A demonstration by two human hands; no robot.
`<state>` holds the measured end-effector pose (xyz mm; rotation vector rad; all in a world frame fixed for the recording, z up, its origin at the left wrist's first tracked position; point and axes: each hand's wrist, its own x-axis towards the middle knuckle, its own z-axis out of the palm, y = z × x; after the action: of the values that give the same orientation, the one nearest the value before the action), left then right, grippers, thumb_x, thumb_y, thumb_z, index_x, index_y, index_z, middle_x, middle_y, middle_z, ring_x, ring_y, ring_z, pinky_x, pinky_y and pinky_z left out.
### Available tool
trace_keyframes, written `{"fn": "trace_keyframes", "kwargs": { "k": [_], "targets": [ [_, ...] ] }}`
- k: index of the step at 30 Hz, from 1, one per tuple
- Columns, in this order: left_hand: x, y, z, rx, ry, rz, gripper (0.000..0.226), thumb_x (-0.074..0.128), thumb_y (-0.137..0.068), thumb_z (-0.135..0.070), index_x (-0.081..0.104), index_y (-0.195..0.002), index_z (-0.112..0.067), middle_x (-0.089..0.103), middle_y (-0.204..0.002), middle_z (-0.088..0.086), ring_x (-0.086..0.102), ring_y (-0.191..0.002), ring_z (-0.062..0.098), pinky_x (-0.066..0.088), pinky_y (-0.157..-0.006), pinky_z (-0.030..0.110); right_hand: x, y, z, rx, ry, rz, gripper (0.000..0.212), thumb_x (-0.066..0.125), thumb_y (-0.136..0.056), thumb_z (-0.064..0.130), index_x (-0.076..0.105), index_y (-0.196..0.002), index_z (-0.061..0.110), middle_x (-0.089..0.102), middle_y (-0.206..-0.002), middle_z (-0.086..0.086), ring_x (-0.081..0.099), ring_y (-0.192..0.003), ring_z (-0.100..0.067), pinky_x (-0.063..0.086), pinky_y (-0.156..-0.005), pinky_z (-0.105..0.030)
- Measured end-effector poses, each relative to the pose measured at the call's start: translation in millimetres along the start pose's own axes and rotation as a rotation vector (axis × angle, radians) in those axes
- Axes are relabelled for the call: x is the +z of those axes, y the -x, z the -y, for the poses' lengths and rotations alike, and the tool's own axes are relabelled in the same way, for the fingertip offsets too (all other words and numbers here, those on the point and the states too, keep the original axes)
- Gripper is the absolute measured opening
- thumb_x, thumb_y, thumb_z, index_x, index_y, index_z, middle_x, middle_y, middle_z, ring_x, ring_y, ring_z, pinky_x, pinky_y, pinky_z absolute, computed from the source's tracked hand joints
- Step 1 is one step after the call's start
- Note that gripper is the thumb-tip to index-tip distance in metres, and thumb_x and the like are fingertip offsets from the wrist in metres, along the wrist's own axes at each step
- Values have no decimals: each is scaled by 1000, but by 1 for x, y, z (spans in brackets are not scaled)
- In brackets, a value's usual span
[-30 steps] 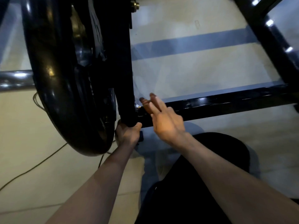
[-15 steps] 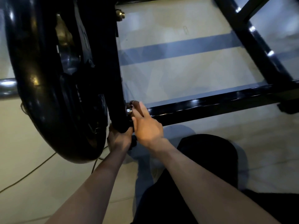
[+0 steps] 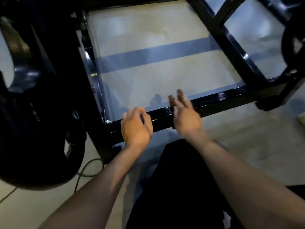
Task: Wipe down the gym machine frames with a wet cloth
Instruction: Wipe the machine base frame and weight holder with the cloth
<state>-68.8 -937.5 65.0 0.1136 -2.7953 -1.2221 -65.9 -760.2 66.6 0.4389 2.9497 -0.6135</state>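
Your knee in dark trousers (image 3: 178, 187) nearest, both forearms reaching forward over it. Your left hand (image 3: 136, 127) back-up over lower frame bar (image 3: 214, 100), fingers curled under; whether it grasps anything, cannot tell. Your right hand (image 3: 186, 116) just beside it over same bar, fingers straight, released, edge-on, blurred. Wet cloth not seen. Black wheel housing (image 3: 33, 129) at left, cable (image 3: 85, 169) on floor beneath. Farther: blue floor stripe (image 3: 156, 54), diagonal frame members (image 3: 231, 47).

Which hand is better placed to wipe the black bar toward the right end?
Probably the right hand: its straight fingers already lie across the black bar, nearer that end. The left hand is curled near the left corner.
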Motion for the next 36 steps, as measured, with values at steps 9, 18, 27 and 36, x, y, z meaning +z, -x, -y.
{"fn": "trace_keyframes", "kwargs": {
  "k": [9,18,27,36],
  "targets": [
    [60,-63,-30,-55,-157,169,35,32,-95,-32,62,-91,-15,65,-107,11,52,-108,35,39,-96,45,-17,-13,-70,-116,50,-58,42,38,-108,47,44,-149,53,18,-163,30,72,-103,-28,59,-84,-44],
    [133,-76,-100,-34,-73,299,32,41,-98,-25,59,-123,-15,67,-119,14,55,-118,37,47,-98,47,-26,-30,-104,-128,-102,-128,43,40,-108,38,46,-150,45,18,-164,24,55,-133,-17,51,-107,-40],
    [192,-71,-133,-11,-43,386,30,36,-106,-36,57,-107,-13,66,-110,16,58,-106,38,40,-77,41,-82,-71,-227,40,88,-229,41,39,-109,44,47,-149,48,25,-162,22,58,-128,-21,54,-85,-40],
    [231,-57,-168,61,-124,421,37,28,-107,-40,56,-107,-16,66,-114,13,60,-108,37,45,-85,45,-62,-59,-205,-143,6,-199,41,37,-108,46,52,-146,43,31,-161,19,62,-124,-20,59,-86,-41]
  ]
}}
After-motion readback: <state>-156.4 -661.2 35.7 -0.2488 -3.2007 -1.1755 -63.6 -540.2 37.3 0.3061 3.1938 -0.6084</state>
